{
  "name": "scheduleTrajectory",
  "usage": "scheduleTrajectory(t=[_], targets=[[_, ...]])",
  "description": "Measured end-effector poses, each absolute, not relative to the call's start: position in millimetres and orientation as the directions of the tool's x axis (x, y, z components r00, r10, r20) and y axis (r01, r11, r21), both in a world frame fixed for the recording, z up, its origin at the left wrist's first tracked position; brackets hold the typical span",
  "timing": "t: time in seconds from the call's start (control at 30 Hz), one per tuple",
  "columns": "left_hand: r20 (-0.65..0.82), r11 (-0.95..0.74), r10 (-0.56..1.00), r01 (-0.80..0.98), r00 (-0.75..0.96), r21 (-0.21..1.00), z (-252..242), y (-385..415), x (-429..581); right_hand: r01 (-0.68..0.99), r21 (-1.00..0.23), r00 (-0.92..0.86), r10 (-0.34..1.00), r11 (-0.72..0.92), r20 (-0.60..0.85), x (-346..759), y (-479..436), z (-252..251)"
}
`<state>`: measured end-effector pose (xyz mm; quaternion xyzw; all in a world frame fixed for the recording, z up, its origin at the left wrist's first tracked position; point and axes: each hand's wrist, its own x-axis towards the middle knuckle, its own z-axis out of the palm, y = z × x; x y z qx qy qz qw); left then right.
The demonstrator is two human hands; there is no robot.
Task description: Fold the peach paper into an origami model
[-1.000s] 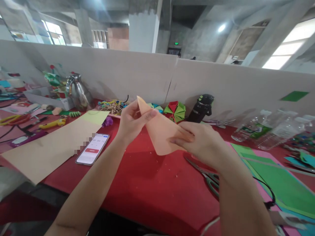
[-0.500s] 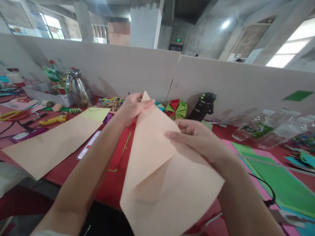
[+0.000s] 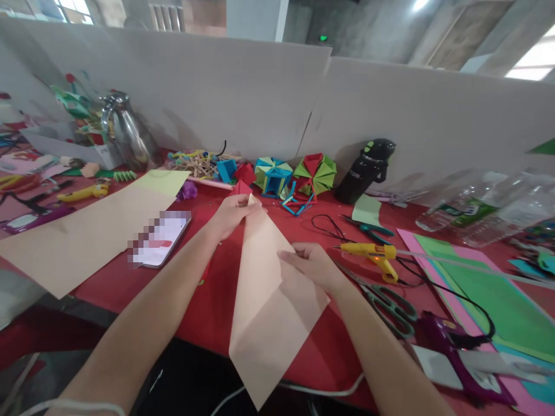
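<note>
A large sheet of peach-coloured paper (image 3: 264, 300), folded over to a narrow point at its far end, lies between my hands above the red table. My left hand (image 3: 234, 214) pinches it at the pointed tip. Along its right edge, my right hand (image 3: 314, 263) grips the paper with the thumb on top and the fingers underneath. The near corner hangs past the table's front edge. Left of my left forearm is a phone (image 3: 160, 240), and beyond it another long peach sheet (image 3: 95, 231).
To the right lie a yellow glue gun (image 3: 370, 251), green-handled scissors (image 3: 390, 303), a purple glue gun (image 3: 455, 352) and coloured paper sheets (image 3: 489, 289). Folded paper shapes (image 3: 314, 173), a black bottle (image 3: 366, 170) and a steel jug (image 3: 130, 133) stand along the white partition (image 3: 208, 98).
The paper has come down closer to the table, and its folded shape is narrower. Both hands moved lower with it. The view has tilted downward, showing more of the tabletop.
</note>
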<state>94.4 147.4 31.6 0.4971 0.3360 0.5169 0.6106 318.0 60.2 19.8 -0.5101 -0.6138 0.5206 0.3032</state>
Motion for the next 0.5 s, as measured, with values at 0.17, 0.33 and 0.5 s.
scheduleTrajectory(t=[0.17,0.33,0.5], targets=[[0.116,-0.053,0.979,-0.341,0.167,0.939,39.3,141.7,91.7,0.45,-0.888,-0.289,0.956,0.098,-0.041,322.9,60.6,18.9],[0.164,-0.104,0.977,-0.371,0.134,0.923,44.5,138.1,92.3,0.514,-0.839,-0.268,0.963,0.179,0.041,321.7,57.5,28.7],[0.2,-0.158,0.976,-0.362,0.081,0.919,41.5,140.1,90.6,0.482,-0.859,-0.32,0.947,0.17,0.008,323.2,57.3,31.7]])
